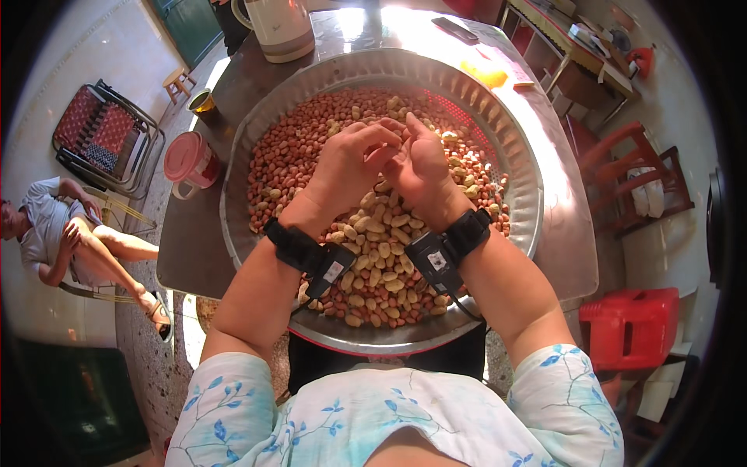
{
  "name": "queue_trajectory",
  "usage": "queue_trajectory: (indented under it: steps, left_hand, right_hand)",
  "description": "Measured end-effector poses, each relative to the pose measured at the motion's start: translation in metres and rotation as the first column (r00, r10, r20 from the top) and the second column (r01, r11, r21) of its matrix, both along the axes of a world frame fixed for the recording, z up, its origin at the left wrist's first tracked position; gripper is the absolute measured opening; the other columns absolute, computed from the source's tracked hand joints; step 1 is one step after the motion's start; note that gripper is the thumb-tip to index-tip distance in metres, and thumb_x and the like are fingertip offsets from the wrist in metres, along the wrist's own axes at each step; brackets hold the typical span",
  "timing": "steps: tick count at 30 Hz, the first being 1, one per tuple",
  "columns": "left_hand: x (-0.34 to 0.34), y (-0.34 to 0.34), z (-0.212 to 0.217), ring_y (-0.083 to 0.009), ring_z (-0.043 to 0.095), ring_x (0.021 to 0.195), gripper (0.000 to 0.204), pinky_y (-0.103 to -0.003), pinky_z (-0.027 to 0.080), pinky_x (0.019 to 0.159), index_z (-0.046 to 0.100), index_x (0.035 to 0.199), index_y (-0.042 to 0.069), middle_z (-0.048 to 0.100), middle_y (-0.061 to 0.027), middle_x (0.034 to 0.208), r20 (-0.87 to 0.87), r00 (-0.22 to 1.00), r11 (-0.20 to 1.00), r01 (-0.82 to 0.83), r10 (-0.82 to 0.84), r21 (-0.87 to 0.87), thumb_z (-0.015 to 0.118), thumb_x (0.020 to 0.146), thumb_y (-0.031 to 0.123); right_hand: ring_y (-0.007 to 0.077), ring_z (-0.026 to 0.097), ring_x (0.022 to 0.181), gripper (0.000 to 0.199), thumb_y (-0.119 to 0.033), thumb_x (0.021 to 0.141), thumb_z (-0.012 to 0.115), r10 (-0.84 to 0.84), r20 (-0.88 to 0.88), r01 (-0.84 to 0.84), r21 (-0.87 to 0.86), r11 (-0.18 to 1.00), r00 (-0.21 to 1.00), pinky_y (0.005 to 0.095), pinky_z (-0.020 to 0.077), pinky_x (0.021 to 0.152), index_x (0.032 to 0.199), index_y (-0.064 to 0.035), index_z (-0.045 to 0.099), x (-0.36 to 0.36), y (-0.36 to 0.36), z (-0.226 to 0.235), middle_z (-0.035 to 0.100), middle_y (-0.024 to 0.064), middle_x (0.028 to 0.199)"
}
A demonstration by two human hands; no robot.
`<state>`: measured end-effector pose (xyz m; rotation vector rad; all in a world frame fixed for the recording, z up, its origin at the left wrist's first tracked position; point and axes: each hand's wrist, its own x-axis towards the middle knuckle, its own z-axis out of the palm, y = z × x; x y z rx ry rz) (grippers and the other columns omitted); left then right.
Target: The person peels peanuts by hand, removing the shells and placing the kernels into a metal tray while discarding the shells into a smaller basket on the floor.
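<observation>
A large round metal pan [520, 194] with a fluted wall stands in front of me. Reddish shelled peanuts [284, 144] cover its far and left parts, and pale unshelled peanuts [383, 249] are heaped in the middle and near side. Over the pan, my left hand [350, 165] and my right hand [421, 161] meet at the fingertips. The left fingers are curled inward and pressed against the right ones. My right hand is cupped, its palm partly showing. Whatever lies between the fingers is too small and hidden to name. Each wrist wears a black strapped device.
The pan rests on a grey table [564, 257]. A pitcher [282, 31], a lidded red container [191, 159], a yellow-brown cup [203, 103] and a phone [455, 29] surround it. Another person [82, 241] sits at left. A red plastic stool [629, 328] stands at right.
</observation>
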<state>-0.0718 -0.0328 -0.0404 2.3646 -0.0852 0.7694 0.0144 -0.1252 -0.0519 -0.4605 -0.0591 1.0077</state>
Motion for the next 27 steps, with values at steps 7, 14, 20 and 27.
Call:
queue_trajectory:
  steps: [7, 14, 20, 27]
  left_hand:
    - [0.001, 0.01, -0.001, -0.007, 0.056, 0.075, 0.016, -0.019, 0.045, 0.064, 0.055, 0.094, -0.001, 0.061, -0.0042, 0.084, 0.02, 0.993, 0.731, 0.101, -0.119, -0.674, 0.056, 0.082, 0.009]
    - [0.001, 0.006, 0.001, -0.0057, 0.055, 0.069, 0.022, -0.017, 0.043, 0.056, 0.053, 0.101, 0.0, 0.058, -0.0014, 0.078, 0.036, 0.99, 0.665, 0.118, -0.137, -0.738, 0.056, 0.082, 0.011]
    - [0.002, 0.012, -0.004, -0.0047, 0.053, 0.066, 0.023, -0.016, 0.042, 0.056, 0.053, 0.103, 0.001, 0.056, 0.0001, 0.078, 0.024, 0.989, 0.676, 0.116, -0.143, -0.728, 0.057, 0.082, 0.009]
    - [-0.002, 0.013, 0.001, -0.0035, 0.05, 0.07, 0.023, -0.016, 0.042, 0.06, 0.054, 0.103, 0.0, 0.054, 0.0012, 0.076, -0.017, 0.989, 0.798, 0.11, -0.149, -0.592, 0.056, 0.08, 0.004]
  right_hand:
    - [0.0103, 0.048, 0.067, 0.015, -0.022, 0.085, 0.047, 0.032, 0.308, 0.027, -0.184, 0.983, 0.951, 0.0228, 0.041, 0.06, 0.083, -0.007, 0.052, 0.0, -0.004, 0.005, 0.05, 0.0011, 0.075]
    - [0.0077, 0.047, 0.058, 0.015, -0.021, 0.083, 0.053, 0.111, 0.37, -0.073, -0.115, 0.991, 0.922, 0.0187, 0.0382, 0.05, 0.079, -0.0062, 0.055, 0.005, -0.005, 0.001, 0.052, -0.0001, 0.07]
    - [0.0063, 0.046, 0.055, 0.016, -0.021, 0.083, 0.055, 0.124, 0.462, -0.043, -0.182, 0.982, 0.878, 0.0164, 0.0365, 0.046, 0.08, -0.0052, 0.055, 0.0, -0.006, 0.006, 0.052, -0.0007, 0.068]
    - [0.0038, 0.039, 0.048, 0.012, -0.018, 0.079, 0.058, 0.152, 0.552, 0.002, -0.268, 0.963, 0.82, 0.0166, 0.0284, 0.039, 0.078, -0.0059, 0.055, 0.005, -0.011, 0.009, 0.046, -0.003, 0.061]
